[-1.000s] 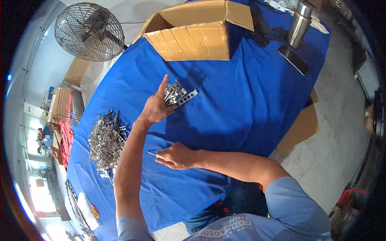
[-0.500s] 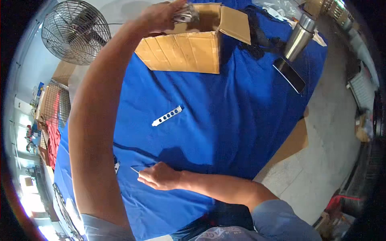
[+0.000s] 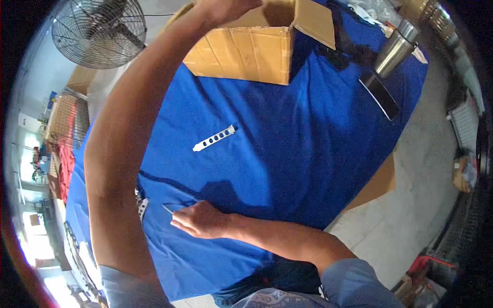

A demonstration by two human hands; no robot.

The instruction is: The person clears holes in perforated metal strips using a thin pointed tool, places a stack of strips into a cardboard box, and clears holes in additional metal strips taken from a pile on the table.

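Observation:
My left hand (image 3: 228, 10) is over the cardboard box (image 3: 244, 54) at the top edge of the view. Its fingers are mostly cut off, so what it holds, if anything, cannot be made out. My right hand (image 3: 200, 219), low on the blue cloth (image 3: 267, 154), is closed on a thin metal rod (image 3: 167, 209) whose tip points up and left. Between the hands lies a single flat metal strip (image 3: 214, 138) with a row of holes. Some metal pieces (image 3: 143, 208) show beside my left forearm, which hides the rest of the pile.
A wire fan (image 3: 97, 33) stands at the upper left. On the right of the cloth are a phone (image 3: 379, 96) and a steel bottle (image 3: 397, 49), with dark fabric (image 3: 341, 51) near the box. Another piece of cardboard (image 3: 377, 182) is beyond the cloth's right edge.
My left hand has gone from the small heap of metal parts up to the box, carrying parts that no longer show. The holed strip stayed behind. My right hand still grips the rod.

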